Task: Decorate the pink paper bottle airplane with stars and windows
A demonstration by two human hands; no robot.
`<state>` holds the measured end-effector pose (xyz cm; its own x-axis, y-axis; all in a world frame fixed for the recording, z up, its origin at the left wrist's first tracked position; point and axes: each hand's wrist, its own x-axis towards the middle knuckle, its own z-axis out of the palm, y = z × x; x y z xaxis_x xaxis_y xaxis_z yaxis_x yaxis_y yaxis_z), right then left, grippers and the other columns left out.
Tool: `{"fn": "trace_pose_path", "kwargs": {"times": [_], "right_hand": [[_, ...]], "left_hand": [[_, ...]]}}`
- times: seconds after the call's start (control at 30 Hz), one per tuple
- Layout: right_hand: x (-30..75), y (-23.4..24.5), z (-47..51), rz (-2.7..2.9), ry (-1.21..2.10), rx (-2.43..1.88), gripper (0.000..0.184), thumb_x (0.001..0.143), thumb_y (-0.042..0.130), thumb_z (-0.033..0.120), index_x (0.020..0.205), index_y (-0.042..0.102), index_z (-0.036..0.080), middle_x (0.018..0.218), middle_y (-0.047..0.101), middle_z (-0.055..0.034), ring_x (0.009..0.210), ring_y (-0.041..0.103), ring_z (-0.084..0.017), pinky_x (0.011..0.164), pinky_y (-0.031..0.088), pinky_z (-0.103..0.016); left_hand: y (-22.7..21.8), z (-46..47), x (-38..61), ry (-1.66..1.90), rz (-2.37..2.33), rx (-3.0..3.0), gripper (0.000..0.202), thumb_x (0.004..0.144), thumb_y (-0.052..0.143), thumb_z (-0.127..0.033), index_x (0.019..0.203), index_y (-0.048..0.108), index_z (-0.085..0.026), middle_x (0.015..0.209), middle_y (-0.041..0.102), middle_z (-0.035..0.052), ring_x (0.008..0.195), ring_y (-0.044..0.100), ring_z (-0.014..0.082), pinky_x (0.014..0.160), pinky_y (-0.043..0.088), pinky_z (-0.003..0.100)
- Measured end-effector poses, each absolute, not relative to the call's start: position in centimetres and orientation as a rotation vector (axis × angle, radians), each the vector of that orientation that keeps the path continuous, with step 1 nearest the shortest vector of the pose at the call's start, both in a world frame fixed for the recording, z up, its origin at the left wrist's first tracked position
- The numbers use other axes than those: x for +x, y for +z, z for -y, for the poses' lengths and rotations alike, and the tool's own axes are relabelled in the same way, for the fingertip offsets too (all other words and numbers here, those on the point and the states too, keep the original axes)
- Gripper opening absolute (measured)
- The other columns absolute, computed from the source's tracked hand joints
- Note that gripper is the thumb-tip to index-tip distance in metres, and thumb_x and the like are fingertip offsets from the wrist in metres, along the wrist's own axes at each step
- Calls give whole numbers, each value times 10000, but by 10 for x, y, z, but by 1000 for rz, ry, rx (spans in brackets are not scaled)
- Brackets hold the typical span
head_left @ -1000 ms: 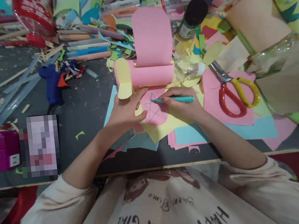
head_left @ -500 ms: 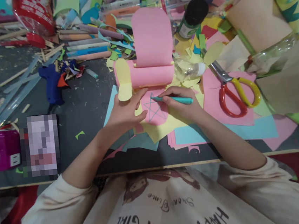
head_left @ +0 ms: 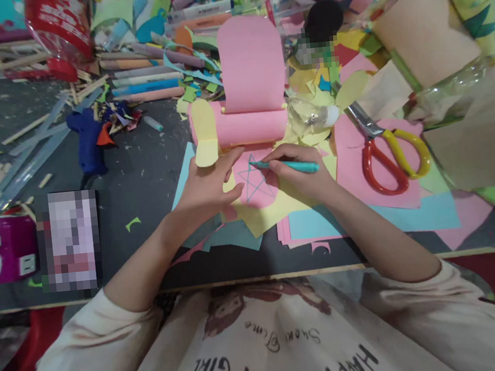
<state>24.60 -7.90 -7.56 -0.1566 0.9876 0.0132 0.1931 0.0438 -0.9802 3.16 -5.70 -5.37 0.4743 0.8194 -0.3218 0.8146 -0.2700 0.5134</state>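
**Sam:** What is the right hand [head_left: 306,178] doing?

**Mia:** It pinches a blue-green pen [head_left: 292,166] between the thumb and fingers. The pen lies almost flat. Its tip touches a small pink paper [head_left: 258,202], right at the top point of a star [head_left: 255,183] drawn on it.

**Sam:** And the left hand [head_left: 206,190]?

**Mia:** It lies flat with the fingers loosely open. The fingers press down on the left edge of the pink paper, just beside the star.

**Sam:** Where is the pink paper?

**Mia:** It is on the table [head_left: 141,172], close to the person, on top of a yellow sheet [head_left: 276,209]. More pink and blue sheets lie under that one.

**Sam:** What is behind the hands?

**Mia:** A pink roll [head_left: 253,125] lies just past the fingers, and a tall pink flap stands up from it. A pale yellow shape [head_left: 204,131] sits at the left end of the roll, right by the left hand.

**Sam:** What is off to the sides?

**Mia:** On the right, scissors [head_left: 391,160] with one red and one yellow handle lie on a pink sheet. They are near the right hand but not touching it. On the left, a blue glue gun [head_left: 88,139] lies on the dark table, well apart from the left hand. Markers [head_left: 145,85] lie in a row behind it.
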Motion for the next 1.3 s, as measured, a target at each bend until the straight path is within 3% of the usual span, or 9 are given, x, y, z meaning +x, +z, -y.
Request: {"fn": "trace_pose_path", "kwargs": {"times": [0.63,0.77,0.93,1.13,1.3], "right_hand": [[247,-80,79,1525,1170,-1260,168,856,619,240,701,678,219,710,727,-11,696,687,-182,654,553,-331],[247,-81,79,1500,1135,-1253,103,863,632,239,804,716,228,799,749,-8,746,698,-173,694,565,-326],[248,-83,78,1528,1139,-1241,145,856,631,213,727,696,219,713,725,-7,684,683,-179,647,541,-330],[247,-85,80,1490,1120,-1222,91,877,645,219,874,736,225,842,755,-16,780,703,-174,722,566,-335],[248,-85,81,1534,1093,-1203,108,878,636,197,836,731,227,811,750,-7,769,705,-167,713,569,-320]], "left_hand": [[-55,57,31,-13,-1350,2131,625,876,560,-299,1494,470,-257,880,577,-1,839,568,204,919,426,357],[-57,58,30,30,-1338,2121,612,889,543,-320,1494,467,-272,902,573,-5,837,567,189,910,434,335],[-56,58,29,37,-1344,2108,614,887,552,-304,1494,466,-283,900,570,-3,838,566,189,909,450,334],[-56,58,30,35,-1362,2081,639,879,572,-310,1507,457,-295,908,566,-14,815,566,173,917,456,331],[-56,59,29,32,-1364,2085,640,881,565,-317,1511,454,-299,904,561,-12,807,554,171,918,460,332]]}}
